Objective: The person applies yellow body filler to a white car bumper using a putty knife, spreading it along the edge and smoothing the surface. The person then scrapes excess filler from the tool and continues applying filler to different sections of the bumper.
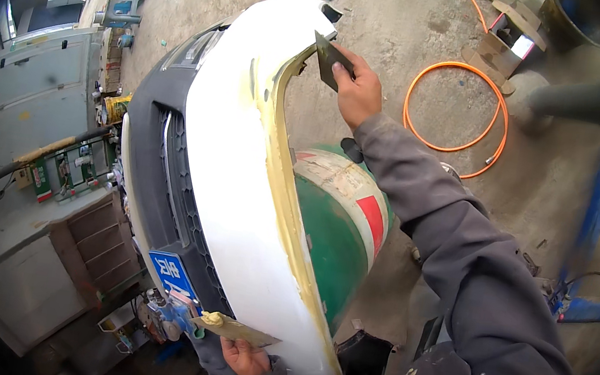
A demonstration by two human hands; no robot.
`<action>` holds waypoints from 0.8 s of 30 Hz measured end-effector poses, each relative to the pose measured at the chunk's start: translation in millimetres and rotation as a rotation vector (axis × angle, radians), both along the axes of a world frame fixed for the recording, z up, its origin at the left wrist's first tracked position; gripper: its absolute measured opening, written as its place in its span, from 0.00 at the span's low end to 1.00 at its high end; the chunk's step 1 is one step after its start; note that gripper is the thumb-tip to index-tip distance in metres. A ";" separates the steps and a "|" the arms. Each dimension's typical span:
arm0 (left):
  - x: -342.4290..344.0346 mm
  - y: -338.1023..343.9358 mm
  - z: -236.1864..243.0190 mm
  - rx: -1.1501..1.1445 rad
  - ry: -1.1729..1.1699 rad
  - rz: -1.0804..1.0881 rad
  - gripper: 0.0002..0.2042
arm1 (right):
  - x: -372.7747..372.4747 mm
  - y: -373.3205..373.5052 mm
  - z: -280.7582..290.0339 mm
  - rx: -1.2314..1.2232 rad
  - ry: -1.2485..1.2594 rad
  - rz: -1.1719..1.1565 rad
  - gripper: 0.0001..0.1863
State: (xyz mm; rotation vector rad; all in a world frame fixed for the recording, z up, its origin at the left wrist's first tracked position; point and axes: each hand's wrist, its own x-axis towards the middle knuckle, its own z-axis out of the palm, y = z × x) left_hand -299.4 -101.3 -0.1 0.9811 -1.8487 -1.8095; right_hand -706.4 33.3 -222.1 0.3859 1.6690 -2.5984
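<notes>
A white car bumper (231, 153) stretches from the far middle to the near edge, with yellow filler putty (278, 164) smeared along its right edge. My right hand (362, 91) is closed on a dark, thin putty spreader (327, 62), held at the far end of that edge. Whether the blade touches the bumper I cannot tell. Near the bumper's close end, my left hand (247, 360) grips a flat putty board (246, 331). A lump of yellow putty (213, 319) sits on the board's left end.
A green drum (326, 243) stands under the bumper's right side. An orange hose (408, 99) lies coiled on the concrete floor, near an open cardboard box (501, 48). Grey cabinets (32, 94) line the left. A blue metal frame (593, 210) is at the right.
</notes>
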 end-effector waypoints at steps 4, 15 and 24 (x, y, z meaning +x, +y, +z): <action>-3.6 -0.4 -2.9 -0.015 -0.013 0.031 0.19 | -2.7 -10.4 -1.9 -0.174 -0.074 -0.249 0.14; -9.9 -3.2 -1.7 -0.036 -0.028 0.062 0.20 | 9.1 -14.3 40.0 -0.373 -0.459 -0.212 0.14; -8.0 1.0 -1.7 -0.054 -0.057 0.085 0.20 | -43.7 3.7 -8.6 -0.076 -0.367 -0.371 0.15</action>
